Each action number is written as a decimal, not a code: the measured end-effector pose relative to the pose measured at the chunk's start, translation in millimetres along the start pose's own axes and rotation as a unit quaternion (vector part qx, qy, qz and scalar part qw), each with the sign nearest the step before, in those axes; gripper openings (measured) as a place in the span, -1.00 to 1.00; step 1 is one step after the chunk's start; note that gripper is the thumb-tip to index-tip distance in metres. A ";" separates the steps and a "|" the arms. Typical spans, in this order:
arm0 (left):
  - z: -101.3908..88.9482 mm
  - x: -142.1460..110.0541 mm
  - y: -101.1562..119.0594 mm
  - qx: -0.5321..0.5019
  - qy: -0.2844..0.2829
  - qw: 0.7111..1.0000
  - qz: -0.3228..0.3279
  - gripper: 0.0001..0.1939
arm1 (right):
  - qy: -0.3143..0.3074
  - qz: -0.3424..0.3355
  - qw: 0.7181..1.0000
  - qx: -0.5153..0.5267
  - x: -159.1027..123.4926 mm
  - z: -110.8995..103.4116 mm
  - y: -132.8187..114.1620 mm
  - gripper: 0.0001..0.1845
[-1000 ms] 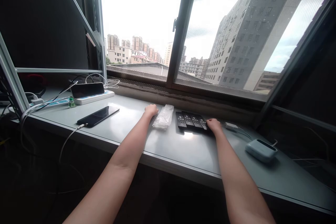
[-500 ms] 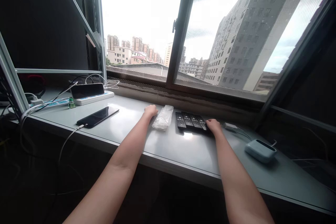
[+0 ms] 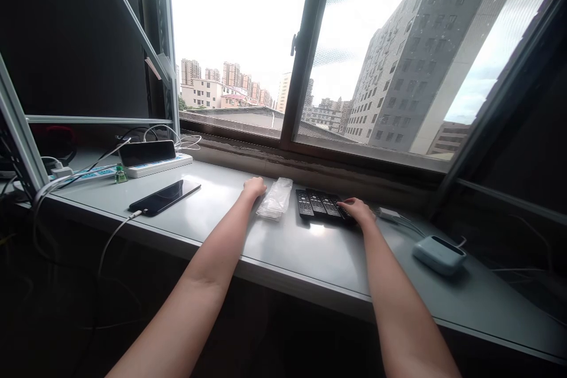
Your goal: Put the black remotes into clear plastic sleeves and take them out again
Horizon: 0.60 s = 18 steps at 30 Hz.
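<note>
My left hand (image 3: 254, 188) rests on the pale grey desktop (image 3: 283, 254), just left of a clear plastic bag (image 3: 275, 198); its fingers are curled out of sight. My right hand (image 3: 358, 211) lies over the right end of a row of several black remote controls (image 3: 316, 204), fingers reaching across them. The remotes sit side by side, and the hand hides their right ends. The bag lies folded flat between my hands.
A black smartphone (image 3: 165, 197) with a white cable lies to the left. Behind it, a white power strip (image 3: 157, 165) holds another phone. A pale blue box (image 3: 438, 254) and a white plug (image 3: 387, 214) sit to the right. A window runs along the back.
My right hand has slid left, further over the remotes. My left hand and the bag have not visibly moved.
</note>
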<state>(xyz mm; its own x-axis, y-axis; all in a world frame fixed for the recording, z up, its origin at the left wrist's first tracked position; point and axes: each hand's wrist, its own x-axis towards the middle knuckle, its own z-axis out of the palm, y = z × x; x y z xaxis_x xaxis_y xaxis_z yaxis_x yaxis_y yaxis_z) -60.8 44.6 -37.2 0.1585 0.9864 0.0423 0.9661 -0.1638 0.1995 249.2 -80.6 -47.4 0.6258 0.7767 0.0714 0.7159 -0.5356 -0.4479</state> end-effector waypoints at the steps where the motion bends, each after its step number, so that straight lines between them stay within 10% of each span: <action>1: 0.0 -0.1 0.0 -0.001 0.001 1.000 0.001 -0.62 | -0.001 0.001 1.000 -0.004 -0.4 -0.6 -0.2 -0.49; 18: -7.1 -2.4 10.2 -0.046 -0.043 0.998 0.032 -0.36 | 0.026 0.015 1.000 -0.006 3.9 1.3 3.0 -0.66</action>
<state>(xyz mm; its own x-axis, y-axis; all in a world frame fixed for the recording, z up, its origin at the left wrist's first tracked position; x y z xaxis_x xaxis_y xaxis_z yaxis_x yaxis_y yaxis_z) -52.8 40.6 -28.3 0.2405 0.9703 -0.0245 0.9312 -0.2235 0.2878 253.4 -78.7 -49.7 0.6616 0.7424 0.1049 0.7004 -0.5621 -0.4399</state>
